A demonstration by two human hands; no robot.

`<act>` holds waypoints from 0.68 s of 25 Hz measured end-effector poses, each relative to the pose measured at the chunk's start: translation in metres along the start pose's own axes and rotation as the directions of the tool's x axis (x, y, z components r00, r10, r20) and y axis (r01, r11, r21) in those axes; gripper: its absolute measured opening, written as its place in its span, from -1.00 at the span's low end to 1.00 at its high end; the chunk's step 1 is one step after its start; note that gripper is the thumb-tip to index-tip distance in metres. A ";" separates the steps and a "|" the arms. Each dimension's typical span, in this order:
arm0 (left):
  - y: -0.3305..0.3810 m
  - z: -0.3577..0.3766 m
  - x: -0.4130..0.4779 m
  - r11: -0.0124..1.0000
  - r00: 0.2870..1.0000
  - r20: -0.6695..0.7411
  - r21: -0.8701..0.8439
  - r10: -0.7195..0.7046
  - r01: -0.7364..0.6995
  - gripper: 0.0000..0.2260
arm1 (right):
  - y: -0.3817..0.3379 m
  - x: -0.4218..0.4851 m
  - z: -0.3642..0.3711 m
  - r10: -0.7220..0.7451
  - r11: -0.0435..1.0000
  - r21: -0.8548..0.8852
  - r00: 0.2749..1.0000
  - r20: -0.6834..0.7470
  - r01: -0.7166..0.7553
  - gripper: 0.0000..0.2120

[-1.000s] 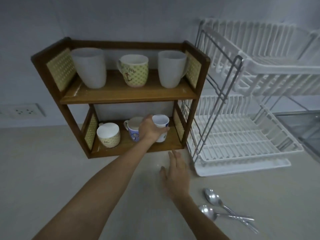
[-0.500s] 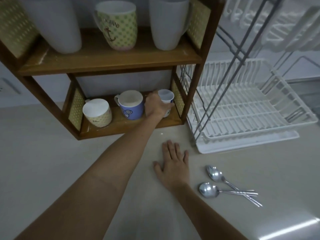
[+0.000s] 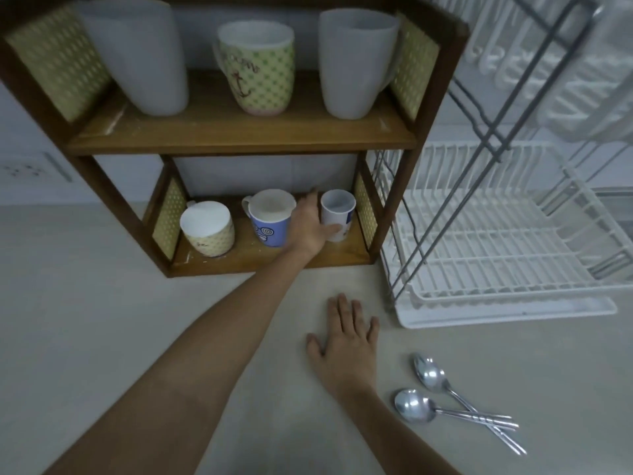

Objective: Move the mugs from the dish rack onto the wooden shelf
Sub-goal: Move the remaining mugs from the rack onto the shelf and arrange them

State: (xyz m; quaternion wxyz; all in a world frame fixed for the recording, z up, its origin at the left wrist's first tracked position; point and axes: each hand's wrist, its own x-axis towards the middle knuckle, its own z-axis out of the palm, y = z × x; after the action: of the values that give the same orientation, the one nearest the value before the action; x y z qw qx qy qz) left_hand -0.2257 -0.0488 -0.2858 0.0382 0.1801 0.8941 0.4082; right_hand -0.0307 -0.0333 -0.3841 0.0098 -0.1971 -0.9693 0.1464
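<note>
Six mugs stood on the shelf (image 3: pixel 239 135). The left hand (image 3: pixel 308 228) reached into the lower level, its grip wrapped around the small white mug (image 3: pixel 337 214) beside the blue mug (image 3: pixel 270 221). The right hand (image 3: pixel 346 341) lay flat and released on the counter (image 3: pixel 85 320); the rack (image 3: pixel 496 241) held none.

Lower shelf (image 3: pixel 267 260) crowded: three mugs; countertop (image 3: pixel 85 320) open.

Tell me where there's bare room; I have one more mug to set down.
The wooden shelf is crowded: three mugs per level, narrow gaps, left hand on the small white mug. The dish rack lower tray looks bare. Counter left of the forearm is free; spoons lie right.
</note>
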 end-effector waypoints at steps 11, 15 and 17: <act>-0.106 -0.165 -0.026 0.921 0.987 -0.051 0.356 -0.151 0.159 -0.36 | -0.072 0.103 -0.102 -0.223 0.942 0.164 0.911 -0.347 0.293 -0.69; -0.116 -0.169 -0.014 0.863 0.976 0.207 0.504 -0.074 -0.041 -0.13 | -0.116 0.164 -0.118 -0.313 0.950 -0.024 0.947 -0.071 0.313 -0.38; -0.114 -0.176 -0.002 0.775 0.944 0.323 0.612 -0.066 -0.155 -0.10 | -0.130 0.186 -0.119 -0.271 0.950 -0.128 0.956 0.111 0.284 -0.26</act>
State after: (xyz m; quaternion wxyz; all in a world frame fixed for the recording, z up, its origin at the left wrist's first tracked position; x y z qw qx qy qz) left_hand -0.2944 -0.2440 -0.2538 0.1135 0.2690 0.9551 0.0507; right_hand -0.2430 -0.0429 -0.2401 -0.0283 -0.0519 -0.9948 0.0827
